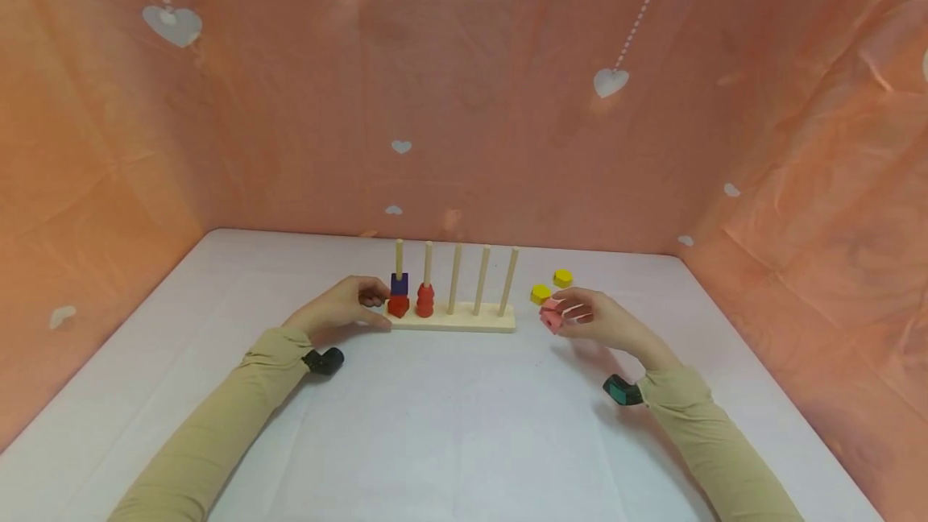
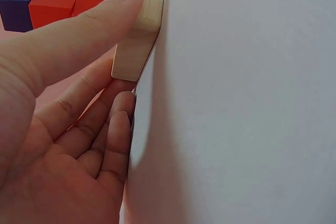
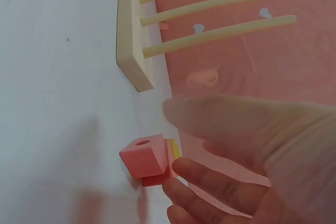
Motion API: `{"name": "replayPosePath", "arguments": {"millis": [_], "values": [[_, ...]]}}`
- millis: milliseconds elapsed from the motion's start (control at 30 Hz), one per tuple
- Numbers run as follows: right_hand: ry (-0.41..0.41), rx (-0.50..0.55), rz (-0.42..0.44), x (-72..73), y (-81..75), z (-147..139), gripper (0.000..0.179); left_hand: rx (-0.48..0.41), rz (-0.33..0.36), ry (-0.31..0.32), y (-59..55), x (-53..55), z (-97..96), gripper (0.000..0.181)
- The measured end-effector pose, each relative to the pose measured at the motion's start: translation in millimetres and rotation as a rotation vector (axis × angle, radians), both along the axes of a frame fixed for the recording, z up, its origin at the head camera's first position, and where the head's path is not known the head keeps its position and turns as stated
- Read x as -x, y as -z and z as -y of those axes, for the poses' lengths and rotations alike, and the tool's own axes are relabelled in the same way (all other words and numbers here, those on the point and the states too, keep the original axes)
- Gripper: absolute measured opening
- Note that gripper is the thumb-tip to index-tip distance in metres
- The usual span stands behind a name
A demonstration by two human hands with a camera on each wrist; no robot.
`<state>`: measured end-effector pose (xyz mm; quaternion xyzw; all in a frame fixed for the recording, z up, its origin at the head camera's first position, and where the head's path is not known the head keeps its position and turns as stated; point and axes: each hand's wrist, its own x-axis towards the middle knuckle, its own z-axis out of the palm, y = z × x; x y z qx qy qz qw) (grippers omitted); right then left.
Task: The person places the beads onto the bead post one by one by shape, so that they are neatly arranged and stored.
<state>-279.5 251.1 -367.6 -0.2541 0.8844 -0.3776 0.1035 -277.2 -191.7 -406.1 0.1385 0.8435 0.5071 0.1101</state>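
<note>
A wooden peg stand (image 1: pixel 457 322) with several upright pegs rests on the white table. Its left end is gripped by my left hand (image 1: pixel 346 306), thumb along the front and fingers behind. The leftmost peg carries red blocks (image 1: pixel 399 307) below a dark blue block (image 1: pixel 399 284). Rounded red beads (image 1: pixel 425 301) are stacked on the peg beside it. To the right of the stand, my right hand (image 1: pixel 598 319) is at some pink blocks (image 1: pixel 552 316). In the right wrist view its fingertips are right at the edge of a pink block (image 3: pixel 144 157), with the thumb held apart from it.
Two yellow hexagonal blocks, a nearer one (image 1: pixel 540 294) and a farther one (image 1: pixel 562 278), lie just behind the pink blocks. A pinkish-orange curtain (image 1: pixel 464 103) with white hearts encloses the table (image 1: pixel 464 425) at the back and sides.
</note>
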Motion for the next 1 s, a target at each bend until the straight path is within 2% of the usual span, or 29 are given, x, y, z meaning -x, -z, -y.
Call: {"name": "replayPosePath", "arguments": {"millis": [333,700,900,1000], "values": [[0.051,-0.048,-0.019,5.8,5.2,6.3,0.043,-0.010,-0.008,-0.005,0.3,0.5,1.6,0.054],[0.192,-0.137,-0.028,10.1,4.3,20.1,0.027,-0.022,0.014,-0.013,-0.5,-1.2,-0.8,0.052],[0.263,-0.166,0.052,12.7,2.2,23.4,0.029,-0.018,0.018,-0.025,-0.6,-1.1,-0.7,0.054],[0.269,-0.175,0.093,13.2,1.9,23.2,0.030,-0.022,0.018,-0.017,-0.2,-1.3,0.2,0.054]]}}
